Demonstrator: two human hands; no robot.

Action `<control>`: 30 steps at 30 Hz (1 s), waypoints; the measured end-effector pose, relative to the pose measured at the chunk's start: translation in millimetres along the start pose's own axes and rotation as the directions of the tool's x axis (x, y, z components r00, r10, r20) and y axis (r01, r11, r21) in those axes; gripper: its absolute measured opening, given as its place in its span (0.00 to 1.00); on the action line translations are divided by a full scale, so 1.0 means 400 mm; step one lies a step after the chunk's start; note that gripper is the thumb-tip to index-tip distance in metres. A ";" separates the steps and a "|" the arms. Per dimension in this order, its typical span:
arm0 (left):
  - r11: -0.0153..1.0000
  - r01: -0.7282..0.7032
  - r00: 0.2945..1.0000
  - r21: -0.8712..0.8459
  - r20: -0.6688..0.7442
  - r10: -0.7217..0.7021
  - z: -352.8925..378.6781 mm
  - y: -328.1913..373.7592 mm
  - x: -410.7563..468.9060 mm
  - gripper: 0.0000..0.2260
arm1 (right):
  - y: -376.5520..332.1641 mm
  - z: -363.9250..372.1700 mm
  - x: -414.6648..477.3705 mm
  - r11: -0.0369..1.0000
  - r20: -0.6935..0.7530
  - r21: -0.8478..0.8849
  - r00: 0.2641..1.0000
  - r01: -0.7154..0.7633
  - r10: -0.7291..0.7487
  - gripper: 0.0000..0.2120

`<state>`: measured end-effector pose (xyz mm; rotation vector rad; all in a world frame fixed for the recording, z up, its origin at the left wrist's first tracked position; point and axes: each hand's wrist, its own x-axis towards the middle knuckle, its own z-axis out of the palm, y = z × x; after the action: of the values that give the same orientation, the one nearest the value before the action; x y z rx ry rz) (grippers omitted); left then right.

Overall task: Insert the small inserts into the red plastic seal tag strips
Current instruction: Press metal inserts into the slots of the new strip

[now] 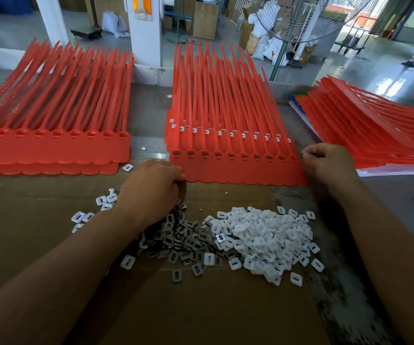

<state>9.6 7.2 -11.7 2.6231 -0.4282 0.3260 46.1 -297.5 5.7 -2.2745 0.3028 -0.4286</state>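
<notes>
Your left grip (156,185) is curled tight at the near left corner of the front strip (238,170), and it appears to pinch that corner. Whether it also hides an insert in the palm cannot be told. Your right grip (327,168) is likewise narrow, fingertips nipped on the strip's right edge.

So the strip lies between your two hands, flat on the cardboard surface (201,307). Its band of heads runs left to right and its tails point away from you. The row of sockets (229,154) sits just beyond your knuckles; they look dark, and it is unclear whether they are filled.

The inserts lie on your side of the strip. The grey inserts (183,241) are heaped partly under your left wrist, so that hand is the nearer one for a pick. The white inserts (263,240) sit heaped between your forearms, touching the grey heap.

Beyond the front strip, the middle stack (225,115) shows white pieces in its heads. The left stack (51,145) and right stack (375,125) lie well apart to either side.
</notes>
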 end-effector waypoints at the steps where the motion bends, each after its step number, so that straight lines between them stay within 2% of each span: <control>1: 1.000 0.000 1.000 0.002 0.000 0.000 -0.001 0.000 0.000 0.16 | 0.004 0.004 0.005 1.000 0.000 -0.012 1.000 0.003 -0.003 0.05; 16: 1.000 0.008 1.000 -0.004 -0.009 -0.008 0.000 0.004 0.000 0.16 | -0.006 0.013 0.032 0.970 0.160 -0.240 0.987 0.040 -0.001 0.06; 24: 1.000 0.003 1.000 0.001 0.003 -0.003 0.000 0.004 0.000 0.16 | -0.010 0.005 0.047 0.976 0.223 -0.217 0.972 -0.031 0.080 0.07; 30: 1.000 0.012 1.000 -0.002 0.002 -0.012 -0.001 0.005 -0.002 0.16 | -0.012 0.009 0.051 0.943 0.265 -0.330 0.963 0.052 0.039 0.08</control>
<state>8.1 6.1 -10.9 2.6234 -0.4132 0.3197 66.6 -298.9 11.3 -2.6298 0.2429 -0.0677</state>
